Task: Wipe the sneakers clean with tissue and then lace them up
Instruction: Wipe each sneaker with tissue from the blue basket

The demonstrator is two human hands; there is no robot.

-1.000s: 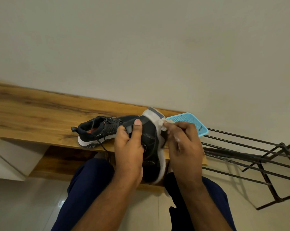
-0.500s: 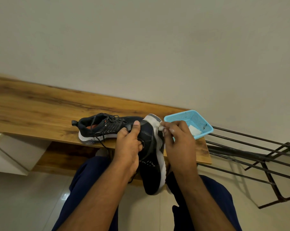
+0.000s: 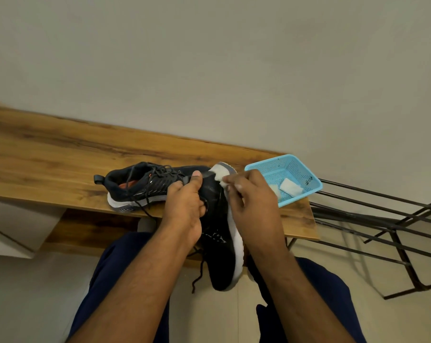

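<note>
While the left hand (image 3: 184, 209) grips a black sneaker (image 3: 219, 233) at the wooden bench (image 3: 48, 159) edge, the right hand (image 3: 251, 201) pinches tissue (image 3: 220, 179) against its sole. Second sneaker (image 3: 140, 186) lies on the bench; blue basket (image 3: 266, 167) at its right end.

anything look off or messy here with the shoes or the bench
Nothing looks damaged or spilled. The one untidy detail: the held sneaker has a loose lace dangling below it, and the other sneaker on the wooden bench has a lace trailing over the front edge. Spare tissues sit in the blue basket.
</note>
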